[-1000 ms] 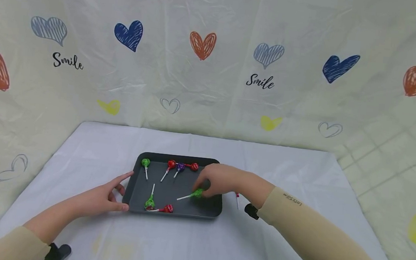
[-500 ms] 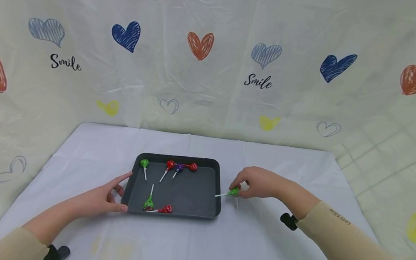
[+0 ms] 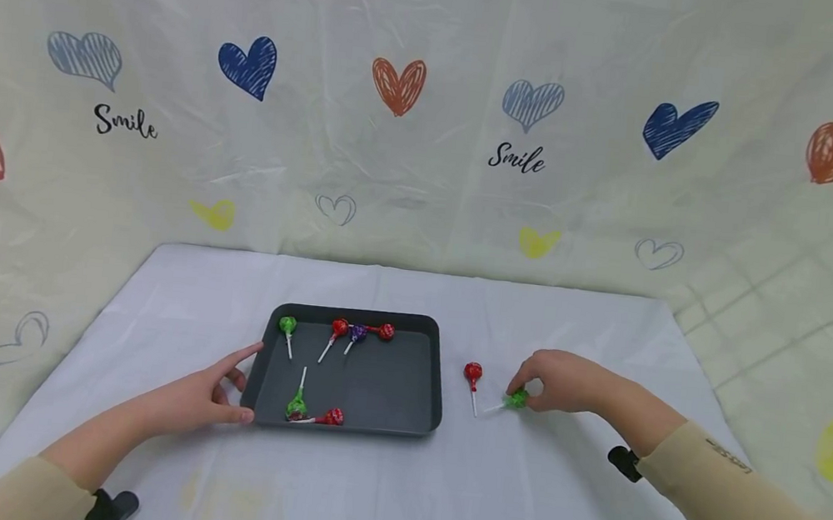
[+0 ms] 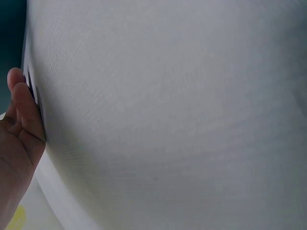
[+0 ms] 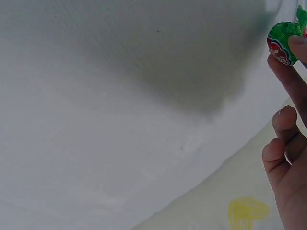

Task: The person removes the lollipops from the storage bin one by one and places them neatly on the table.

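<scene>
In the head view my right hand pinches a green lollipop by its wrapped candy, its white stick pointing left. The right wrist view shows the green candy between thumb and forefinger, the other fingers loosely bent. A red lollipop lies on the cloth just left of that hand. My left hand rests at the left side of a dark grey tray, forefinger and thumb touching its edge. In the left wrist view, only part of the left hand shows against the rim.
Inside the tray, a green lollipop, a red one, a purple one and another red one lie along the back. Near the front are a green and a red lollipop. White cloth covers the table.
My right hand has carried the green lollipop out of the tray to the right, past the red lollipop on the cloth, which is now uncovered. The left hand has stayed at the tray's edge.
</scene>
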`<state>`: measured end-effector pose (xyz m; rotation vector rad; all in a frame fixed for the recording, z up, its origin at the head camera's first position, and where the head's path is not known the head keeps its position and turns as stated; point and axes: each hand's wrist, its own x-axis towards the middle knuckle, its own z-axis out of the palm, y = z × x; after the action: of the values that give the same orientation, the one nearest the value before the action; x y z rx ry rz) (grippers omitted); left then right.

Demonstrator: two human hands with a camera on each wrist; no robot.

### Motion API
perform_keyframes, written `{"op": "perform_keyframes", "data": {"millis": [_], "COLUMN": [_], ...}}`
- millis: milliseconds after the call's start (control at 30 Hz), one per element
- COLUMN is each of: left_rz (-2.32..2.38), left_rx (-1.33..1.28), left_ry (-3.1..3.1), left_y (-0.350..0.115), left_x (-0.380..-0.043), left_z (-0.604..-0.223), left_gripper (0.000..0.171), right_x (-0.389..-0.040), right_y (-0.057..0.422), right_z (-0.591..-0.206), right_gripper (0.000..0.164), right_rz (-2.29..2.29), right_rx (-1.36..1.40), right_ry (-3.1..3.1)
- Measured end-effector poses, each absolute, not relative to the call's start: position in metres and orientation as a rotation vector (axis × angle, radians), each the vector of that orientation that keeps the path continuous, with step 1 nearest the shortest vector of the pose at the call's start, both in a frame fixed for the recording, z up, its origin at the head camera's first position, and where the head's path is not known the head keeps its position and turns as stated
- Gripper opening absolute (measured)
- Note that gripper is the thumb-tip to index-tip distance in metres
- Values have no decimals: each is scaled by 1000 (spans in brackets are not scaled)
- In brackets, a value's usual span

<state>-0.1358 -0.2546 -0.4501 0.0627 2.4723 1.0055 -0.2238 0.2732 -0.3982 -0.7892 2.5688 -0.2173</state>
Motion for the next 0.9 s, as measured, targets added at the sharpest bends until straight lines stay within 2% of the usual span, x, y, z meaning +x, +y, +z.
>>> {"op": "perform_keyframes", "data": {"millis": [400, 900], "left_rz": [1009, 1008], "left_rx": [65, 75], "left_ry": [2472, 2474], "left_y": [-254, -255], "left_x": [-135, -134], "left_z": [-446, -447], "left_gripper": [111, 111], "right_x": [-224, -225], "right_y": [278, 283], "right_z": [-403, -404], "right_gripper": [31, 29], "right_rz": [-201, -261], "right_rx": [-892, -837], "right_ry": [2561, 2599]}}
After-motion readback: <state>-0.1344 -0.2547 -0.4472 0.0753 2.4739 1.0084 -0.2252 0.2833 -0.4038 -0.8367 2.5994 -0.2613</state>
